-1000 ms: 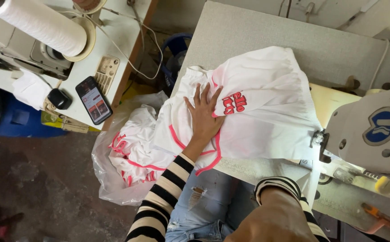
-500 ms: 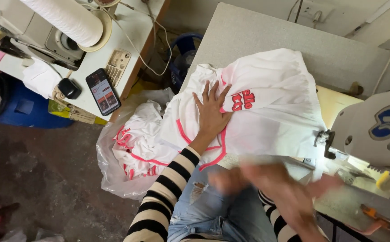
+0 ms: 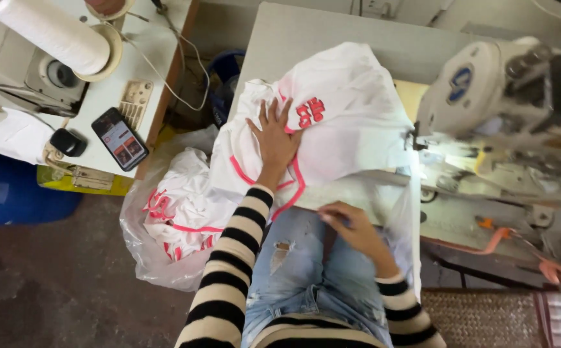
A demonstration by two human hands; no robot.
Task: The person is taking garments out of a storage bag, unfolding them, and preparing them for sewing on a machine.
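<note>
Two hands, one garment under them. Left hand (image 3: 275,138) lies flat on the white garment (image 3: 351,116), fingers spread, palm down, gripping nothing. The garment (white with pink trim and a pink print) is heaped on the grey table (image 3: 306,32), draped over its near edge toward the lap.

Right hand (image 3: 351,225) sits at the table's near edge, fingers curled onto the cloth's lower hem; whether it truly pinches the fabric I cannot tell. Both sleeves striped black and cream. Blue jeans below, torn at one knee.

Count of other things:
- One sewing machine (image 3: 486,90), white, just right of the garment, its head overhanging the cloth's right side.
- One clear plastic bag (image 3: 142,251) on the floor left of the knees, holding more white and pink pieces (several, number unclear).
- One side table (image 3: 158,58) at left, white top.
- On it: one large thread cone (image 3: 48,29), one phone (image 3: 120,138) with lit screen, one small black object (image 3: 67,142) beside the phone.
- One blue bin (image 3: 9,193) under that table.

The machine head blocks the garment's right edge; the left forearm crosses over the bag's upper part.
</note>
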